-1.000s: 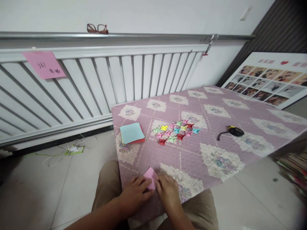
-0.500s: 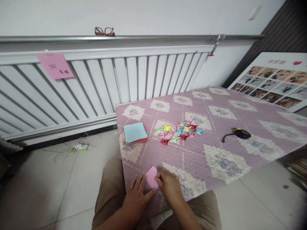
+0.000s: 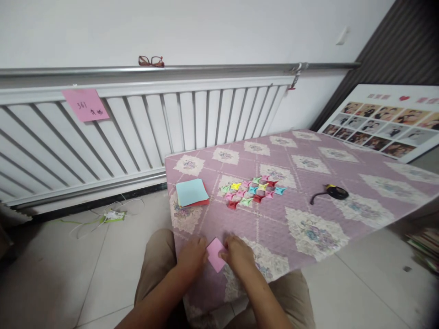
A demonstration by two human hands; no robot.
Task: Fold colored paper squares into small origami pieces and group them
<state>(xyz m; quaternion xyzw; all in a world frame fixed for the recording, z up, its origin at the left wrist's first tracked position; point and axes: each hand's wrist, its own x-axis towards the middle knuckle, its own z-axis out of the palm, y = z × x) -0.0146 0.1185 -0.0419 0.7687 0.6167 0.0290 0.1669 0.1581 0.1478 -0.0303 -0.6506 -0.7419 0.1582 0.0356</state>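
A small pink square of paper (image 3: pixel 216 258), which looks folded, lies turned cornerwise near the table's front edge. My left hand (image 3: pixel 192 256) has its fingers curled in at the paper's left corner; the fingertips are partly hidden. At the opposite corner my right hand (image 3: pixel 239 255) pinches the paper, its thumb lying on top. Beyond the hands, several small folded paper stars (image 3: pixel 254 190) in red, pink, green, yellow and blue sit in loose rows. A stack of coloured paper sheets (image 3: pixel 192 193), light blue on top and red beneath, lies to their left.
A purple flowered cloth covers the table (image 3: pixel 233 219). Toward the right lies a black and yellow object with a short strap (image 3: pixel 337 192). A photo board (image 3: pixel 380 123) leans at the back right. Glasses (image 3: pixel 151 61) rest on the pipe above the radiator (image 3: pixel 192 121).
My left hand has drawn back from lying spread across the paper to curled fingers at its left corner. My right hand stays at the right corner. The whole view has shifted slightly.
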